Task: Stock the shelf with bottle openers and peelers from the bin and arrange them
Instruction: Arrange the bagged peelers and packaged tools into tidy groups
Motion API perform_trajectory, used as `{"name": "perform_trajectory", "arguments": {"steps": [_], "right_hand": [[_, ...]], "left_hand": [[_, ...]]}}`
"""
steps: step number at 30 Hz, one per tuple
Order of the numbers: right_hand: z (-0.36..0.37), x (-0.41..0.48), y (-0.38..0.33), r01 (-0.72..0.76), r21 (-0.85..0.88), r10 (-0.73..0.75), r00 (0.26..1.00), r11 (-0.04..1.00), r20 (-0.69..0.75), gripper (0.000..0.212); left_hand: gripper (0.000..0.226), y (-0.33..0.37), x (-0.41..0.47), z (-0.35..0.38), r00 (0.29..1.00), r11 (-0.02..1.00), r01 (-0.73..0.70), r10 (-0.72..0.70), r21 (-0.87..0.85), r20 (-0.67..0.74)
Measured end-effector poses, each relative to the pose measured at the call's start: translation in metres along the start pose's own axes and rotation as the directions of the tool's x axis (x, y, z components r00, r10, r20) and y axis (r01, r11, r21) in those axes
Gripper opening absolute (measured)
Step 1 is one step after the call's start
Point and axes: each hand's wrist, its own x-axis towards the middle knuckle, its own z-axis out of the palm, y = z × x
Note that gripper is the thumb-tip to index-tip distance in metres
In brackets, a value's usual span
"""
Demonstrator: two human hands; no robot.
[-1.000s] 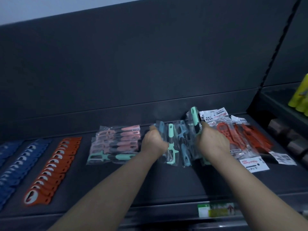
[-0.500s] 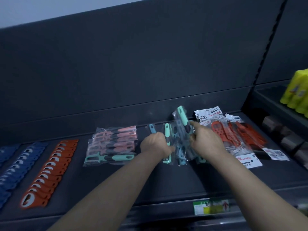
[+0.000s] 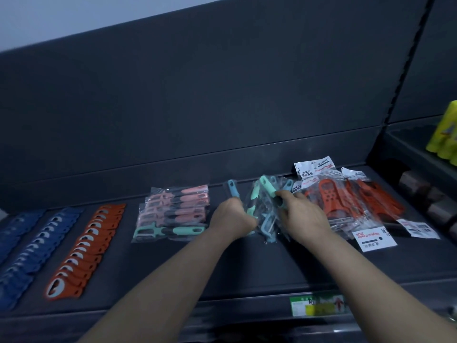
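On the dark shelf (image 3: 247,273), a loose bunch of bagged teal and blue peelers (image 3: 265,204) sits at the middle. My left hand (image 3: 232,219) grips the bunch's left side, with a blue handle sticking up above it. My right hand (image 3: 301,216) pinches a teal-handled peeler (image 3: 268,188) on the bunch's right side. A neat stack of bagged pink peelers (image 3: 178,209), with one teal peeler at the front, lies to the left. Bagged orange peelers (image 3: 346,201) with white labels lie to the right. Rows of orange bottle openers (image 3: 81,251) and blue bottle openers (image 3: 29,248) fill the far left.
The shelf's dark back panel (image 3: 222,120) rises behind the goods. A green and yellow price tag (image 3: 319,305) sits on the shelf's front rail. Yellow bottles (image 3: 445,134) stand on a neighbouring shelf at the right, with brown packs (image 3: 420,191) below them.
The teal and blue peeler bunch has been drawn closer together between my hands. My right hand has shifted from the bunch's side to pinching the raised teal handle.
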Motion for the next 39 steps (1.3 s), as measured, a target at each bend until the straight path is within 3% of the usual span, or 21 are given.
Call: {"name": "perform_trajectory", "arguments": {"steps": [3, 7, 10, 16, 23, 29, 31, 34, 36, 39], "right_hand": [[-0.001, -0.004, -0.002, 0.041, -0.064, -0.041, 0.999, 0.997, 0.012, 0.047], [-0.004, -0.005, -0.004, 0.044, -0.117, -0.046, 0.999, 0.992, -0.018, 0.042], [-0.003, -0.007, -0.006, 0.06, -0.111, -0.064, 0.998, 0.992, -0.026, 0.046], [0.0, -0.011, -0.003, 0.075, -0.117, -0.079, 0.996, 0.99, -0.031, 0.05], [0.005, -0.014, 0.0, 0.165, -0.068, -0.166, 0.986, 0.984, -0.007, 0.051], [0.008, -0.012, -0.002, 0.089, -0.099, -0.087, 0.996, 0.991, 0.024, 0.047], [0.008, -0.012, -0.004, 0.046, -0.097, -0.045, 0.999, 0.994, 0.02, 0.05], [0.007, -0.012, -0.014, 0.006, -0.026, -0.007, 0.999, 1.0, -0.037, 0.063], [0.006, -0.012, -0.03, 0.038, 0.037, -0.035, 0.997, 0.999, -0.069, 0.067], [0.007, -0.012, -0.062, 0.126, 0.085, -0.116, 0.986, 0.988, -0.117, 0.061]], "left_hand": [[0.03, -0.009, -0.003, 0.003, 0.999, 0.997, -0.041, 0.04, -0.062, -0.012], [0.055, -0.011, -0.011, 0.012, 0.993, 0.993, -0.114, 0.114, 0.006, -0.015], [0.062, -0.015, -0.016, 0.015, 0.984, 0.984, -0.176, 0.176, 0.038, -0.017], [0.047, -0.024, -0.025, 0.009, 0.963, 0.926, -0.259, 0.268, 0.274, 0.003], [0.033, -0.034, -0.032, 0.01, 0.948, 0.958, -0.272, 0.282, 0.084, -0.147], [0.013, -0.038, -0.03, 0.013, 0.884, 0.949, -0.289, 0.315, 0.126, -0.345], [0.012, -0.043, -0.028, 0.005, 0.85, 0.965, -0.261, 0.245, 0.03, -0.467], [0.016, -0.061, -0.019, -0.018, 0.805, 0.948, -0.189, -0.001, -0.257, -0.594], [0.013, -0.079, -0.014, -0.034, 0.811, 0.881, -0.132, -0.167, -0.454, -0.56], [0.013, -0.111, -0.013, -0.059, 0.834, 0.774, -0.157, -0.228, -0.614, -0.502]]}}
